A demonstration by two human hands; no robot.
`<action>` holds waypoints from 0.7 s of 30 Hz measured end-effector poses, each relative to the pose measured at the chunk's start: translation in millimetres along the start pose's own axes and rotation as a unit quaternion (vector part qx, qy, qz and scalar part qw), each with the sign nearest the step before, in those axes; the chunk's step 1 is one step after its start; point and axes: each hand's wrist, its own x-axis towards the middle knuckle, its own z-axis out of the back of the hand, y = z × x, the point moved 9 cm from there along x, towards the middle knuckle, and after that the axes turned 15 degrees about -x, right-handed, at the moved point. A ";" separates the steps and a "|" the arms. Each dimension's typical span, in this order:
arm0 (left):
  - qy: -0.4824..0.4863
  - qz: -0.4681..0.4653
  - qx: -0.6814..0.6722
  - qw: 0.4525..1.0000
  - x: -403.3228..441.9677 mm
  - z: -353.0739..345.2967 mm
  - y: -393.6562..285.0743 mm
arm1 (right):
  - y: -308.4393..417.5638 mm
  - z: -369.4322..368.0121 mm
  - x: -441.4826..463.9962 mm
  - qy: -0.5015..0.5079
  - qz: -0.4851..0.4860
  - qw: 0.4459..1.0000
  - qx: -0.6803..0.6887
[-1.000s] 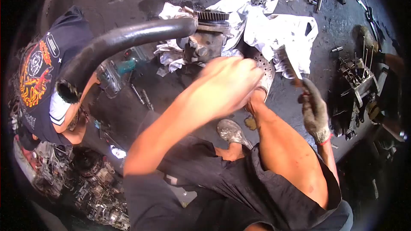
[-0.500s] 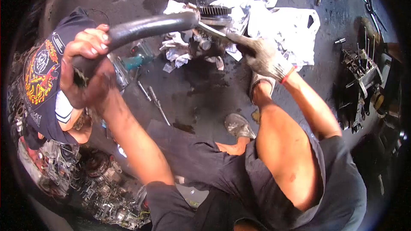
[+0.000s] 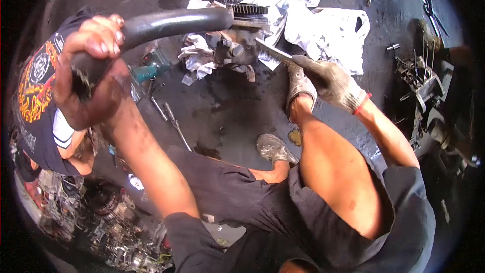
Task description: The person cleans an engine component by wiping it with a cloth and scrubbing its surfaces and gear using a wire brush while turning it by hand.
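Observation:
My left hand (image 3: 93, 65), bare and dark with grease, is wrapped round one end of a thick, curved black hose (image 3: 177, 24). The hose's other end points right, in front of a toothed gear (image 3: 250, 9). In a grey knit glove, my right hand (image 3: 328, 81) grips a narrow, flat, light-coloured blade-like tool (image 3: 273, 49); its exact kind is unclear. The tool's tip lies to the right of the hose end and below it, apart from it. Beneath the gear is a dark metal part (image 3: 235, 50) with crumpled white cloths (image 3: 328, 33) around it.
A person in a dark printed shirt (image 3: 43, 81) is at the left. A teal power tool (image 3: 146, 73) and long metal tools (image 3: 177, 126) lie on the floor. Engine parts stand at the lower left (image 3: 121, 222) and right (image 3: 424, 86); pliers-like tools (image 3: 429, 12) lie at the upper right.
My right hand has moved right and down, taking the blade-like tool off the hose end. The hose and my left hand have shifted slightly left.

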 end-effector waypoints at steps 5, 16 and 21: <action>0.044 -0.033 0.043 0.998 4.2 -17.9 -6.9 | 13.1 -28.1 71.6 -0.005 0.034 0.998 0.051; 0.019 -0.018 0.037 0.999 5.4 -0.1 -3.7 | -1.2 -43.0 61.8 -0.037 0.028 0.995 0.091; 0.016 -0.013 0.014 1.000 -3.4 19.8 0.5 | -6.3 -9.6 16.4 -0.006 0.019 0.999 0.034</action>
